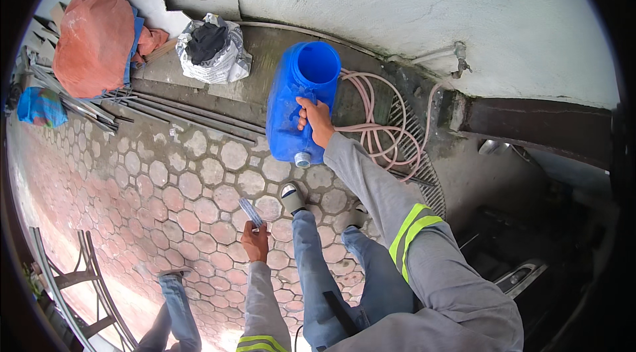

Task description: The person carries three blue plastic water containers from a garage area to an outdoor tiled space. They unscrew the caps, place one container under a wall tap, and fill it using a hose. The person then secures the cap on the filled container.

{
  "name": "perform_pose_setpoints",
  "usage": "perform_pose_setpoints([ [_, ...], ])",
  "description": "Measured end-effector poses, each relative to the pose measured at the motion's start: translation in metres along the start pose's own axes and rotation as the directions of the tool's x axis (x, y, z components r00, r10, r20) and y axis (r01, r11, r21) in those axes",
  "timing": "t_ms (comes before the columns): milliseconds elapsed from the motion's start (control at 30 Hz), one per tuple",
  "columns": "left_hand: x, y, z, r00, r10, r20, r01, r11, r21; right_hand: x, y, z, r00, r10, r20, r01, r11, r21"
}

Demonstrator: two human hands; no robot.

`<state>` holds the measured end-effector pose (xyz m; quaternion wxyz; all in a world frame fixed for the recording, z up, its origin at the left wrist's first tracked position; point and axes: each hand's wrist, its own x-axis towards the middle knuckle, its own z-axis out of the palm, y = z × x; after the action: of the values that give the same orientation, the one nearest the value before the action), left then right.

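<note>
My right hand is closed round the handle of a large blue plastic jerrycan. Its wide round mouth is uncapped, and a small whitish cap sits at the end nearest me. Whether the jerrycan hangs or rests on the ground, I cannot tell. Lower and to the left, my left hand pinches a thin, flat strip with blue-grey and white stripes. What kind of thing the strip is does not show clearly.
A pink hose lies coiled beside a drain grate, under a wall tap. Metal bars, a stuffed white sack and an orange-covered pile lie left. Another person's leg and a metal ladder-like frame show lower left.
</note>
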<state>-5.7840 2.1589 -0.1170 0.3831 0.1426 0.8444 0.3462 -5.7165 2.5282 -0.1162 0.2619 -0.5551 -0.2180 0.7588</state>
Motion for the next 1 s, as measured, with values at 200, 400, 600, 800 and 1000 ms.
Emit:
perform_pose_setpoints([
  [200, -0.031, -0.009, -0.034, 0.997, -0.07, -0.012, 0.07, 0.996, 0.054, 0.084, -0.009, 0.047, 0.986, -0.099, 0.136, 0.093, 0.995, 0.046],
  [400, -0.044, 0.0, -0.035, 0.992, -0.123, -0.017, 0.124, 0.99, 0.066, 0.13, -0.024, 0.061, 0.952, -0.213, 0.219, 0.239, 0.966, -0.096],
  [600, -0.031, 0.064, -0.007, 0.994, -0.01, -0.106, 0.015, 0.999, 0.047, 0.1, -0.034, -0.003, 0.978, -0.052, 0.204, 0.049, 0.999, 0.022],
  [800, -0.045, 0.145, 0.039, 0.937, 0.121, -0.328, -0.157, 0.984, -0.088, 0.053, -0.014, -0.194, 0.997, -0.018, 0.076, 0.043, 0.937, -0.346],
  [1000, 0.004, 0.169, 0.106, 0.981, 0.112, 0.159, -0.099, 0.991, -0.091, 0.037, -0.008, -0.383, 0.991, 0.088, -0.104, -0.132, 0.424, -0.896],
])
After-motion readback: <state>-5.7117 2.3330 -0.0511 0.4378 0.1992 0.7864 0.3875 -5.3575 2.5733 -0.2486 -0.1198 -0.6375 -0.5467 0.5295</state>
